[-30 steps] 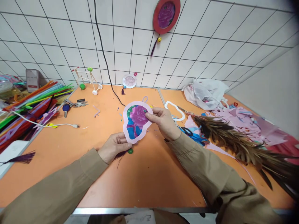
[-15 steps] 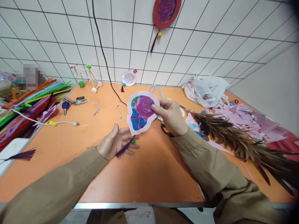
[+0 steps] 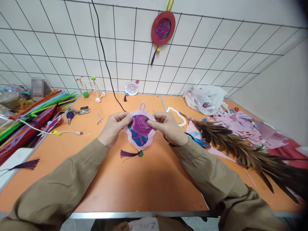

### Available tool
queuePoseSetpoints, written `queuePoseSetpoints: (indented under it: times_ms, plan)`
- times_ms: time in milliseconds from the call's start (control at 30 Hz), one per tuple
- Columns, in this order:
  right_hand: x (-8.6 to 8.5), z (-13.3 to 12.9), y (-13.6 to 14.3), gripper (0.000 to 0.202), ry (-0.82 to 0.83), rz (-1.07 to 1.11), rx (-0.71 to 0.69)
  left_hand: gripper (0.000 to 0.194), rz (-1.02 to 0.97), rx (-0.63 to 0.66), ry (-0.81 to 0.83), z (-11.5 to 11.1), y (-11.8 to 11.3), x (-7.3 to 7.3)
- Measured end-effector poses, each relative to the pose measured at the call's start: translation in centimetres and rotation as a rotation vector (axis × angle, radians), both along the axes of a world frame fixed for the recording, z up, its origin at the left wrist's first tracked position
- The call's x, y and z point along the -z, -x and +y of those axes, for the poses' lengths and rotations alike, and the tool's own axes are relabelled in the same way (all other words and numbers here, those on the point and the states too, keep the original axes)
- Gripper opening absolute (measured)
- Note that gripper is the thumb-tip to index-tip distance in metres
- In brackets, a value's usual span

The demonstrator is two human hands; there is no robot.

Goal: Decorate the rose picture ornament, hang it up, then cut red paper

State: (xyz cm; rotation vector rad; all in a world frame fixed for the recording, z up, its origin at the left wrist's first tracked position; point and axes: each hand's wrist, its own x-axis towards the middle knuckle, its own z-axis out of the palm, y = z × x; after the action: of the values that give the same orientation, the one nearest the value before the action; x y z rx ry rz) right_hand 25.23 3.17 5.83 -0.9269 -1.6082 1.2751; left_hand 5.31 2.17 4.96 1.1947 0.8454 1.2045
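Observation:
Between my two hands is a gourd-like hanging ornament [image 3: 141, 128] with a pale pink border and a purple flower on blue fabric. My left hand [image 3: 114, 128] pinches its left edge, thumb on the front. On the right edge, my right hand [image 3: 169, 126] grips it the same way. A lilac loop [image 3: 142, 106] stands up from its top. From its lower tip hang a green bead [image 3: 141, 154] and a purple tassel [image 3: 128, 154], which swings out to the left. The fingers behind the ornament are hidden.
Pipe cleaners [image 3: 36, 112] and keys [image 3: 79, 111] lie at left, near a white cable [image 3: 62, 131]. Brown feathers [image 3: 228, 144], pink scraps [image 3: 245, 125] and a plastic bag [image 3: 204, 98] cover the right. A red round ornament [image 3: 163, 28] hangs on the tiled wall.
My left hand has risen from beneath the tassel and taken the ornament's left edge. The ornament is lower and more upright, and my right hand still holds it. The camera view has tilted up.

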Motion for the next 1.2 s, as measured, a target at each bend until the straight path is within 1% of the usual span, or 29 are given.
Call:
queuePoseSetpoints:
  times_ms: [133, 233, 267, 333, 400, 433, 500, 533, 600, 667, 733, 800, 833, 867, 900, 933, 967, 1000, 1033, 1067, 1100, 1133, 1200]
  plan:
    - [0.3, 0.0, 0.1, 0.040, 0.010, -0.010, -0.020, 0.035, -0.079, -0.034, 0.172, -0.1, -0.7, -0.5]
    - [0.5, -0.1, 0.0, 0.039, 0.062, 0.019, -0.136, 0.033, -0.091, -0.015, 0.253, -0.6, 0.0, -1.8]
    - [0.5, -0.1, 0.0, 0.039, 0.066, 0.013, -0.182, 0.032, -0.057, 0.012, 0.267, -0.7, 0.5, -2.4]
    - [0.6, 0.0, 0.0, 0.041, 0.044, -0.014, -0.228, 0.032, 0.104, 0.125, 0.269, -0.7, 1.4, -3.3]
    - [0.7, 0.2, -0.1, 0.044, 0.036, -0.046, -0.220, 0.034, 0.301, 0.247, 0.254, -0.3, 2.0, -3.4]
    - [0.8, 0.4, 0.0, 0.045, 0.050, -0.066, -0.203, 0.035, 0.376, 0.281, 0.251, 0.0, 2.1, -3.0]
    - [1.2, 1.0, 0.0, 0.043, 0.086, -0.127, -0.156, 0.034, 0.452, 0.302, 0.266, 0.6, 1.7, -1.4]
    - [1.5, 1.3, 0.0, 0.040, 0.094, -0.165, -0.125, 0.034, 0.442, 0.290, 0.272, 0.9, 1.3, -0.3]
    - [2.2, 1.9, 0.0, 0.034, 0.095, -0.223, -0.072, 0.038, 0.419, 0.218, 0.254, 1.2, 0.5, 2.0]
    - [2.9, 2.4, 0.1, 0.028, 0.088, -0.242, -0.040, 0.041, 0.425, 0.178, 0.234, 1.3, -0.1, 3.9]
    - [3.5, 2.8, 0.2, 0.022, 0.071, -0.215, 0.014, 0.042, 0.470, 0.148, 0.201, 1.3, -0.2, 4.9]
    - [3.9, 2.9, 0.4, 0.023, 0.051, -0.150, 0.092, 0.037, 0.548, 0.107, 0.144, 1.2, 0.1, 5.2]
    - [4.0, 2.9, 0.6, 0.025, 0.053, -0.115, 0.126, 0.030, 0.583, 0.074, 0.118, 1.1, 0.3, 5.2]
    - [4.1, 2.8, 0.8, 0.027, 0.072, -0.084, 0.145, 0.022, 0.625, 0.021, 0.069, 1.0, 0.4, 5.1]
    - [4.2, 2.7, 1.0, 0.029, 0.107, -0.060, 0.150, 0.014, 0.681, -0.053, -0.021, 0.9, 0.4, 5.0]
    - [4.4, 2.5, 1.2, 0.031, 0.152, -0.036, 0.143, 0.014, 0.747, -0.139, -0.161, 0.7, 0.3, 4.9]
    - [4.5, 2.3, 1.4, 0.031, 0.199, -0.009, 0.129, 0.019, 0.819, -0.225, -0.347, 0.4, 0.1, 4.8]
    - [4.7, 2.2, 1.6, 0.031, 0.241, 0.021, 0.110, 0.022, 0.892, -0.297, -0.583, 0.1, -0.3, 4.7]
    - [4.9, 2.0, 1.9, 0.031, 0.274, 0.053, 0.092, 0.023, 0.941, -0.334, -0.816, -0.2, -0.7, 4.6]
    - [5.2, 1.8, 2.1, 0.031, 0.303, 0.086, 0.069, 0.023, 0.970, -0.329, -1.018, -0.5, -1.2, 4.5]
    - [5.5, 1.6, 2.3, 0.032, 0.328, 0.117, 0.048, 0.024, 0.984, -0.310, -1.175, -0.8, -1.7, 4.5]
    - [5.9, 1.4, 2.6, 0.032, 0.348, 0.139, 0.028, 0.026, 1.000, -0.281, -1.271, -1.0, -2.1, 4.5]
    - [6.5, 1.0, 3.1, 0.030, 0.369, 0.155, -0.014, 0.027, 1.014, -0.212, -1.312, -1.3, -2.7, 4.5]
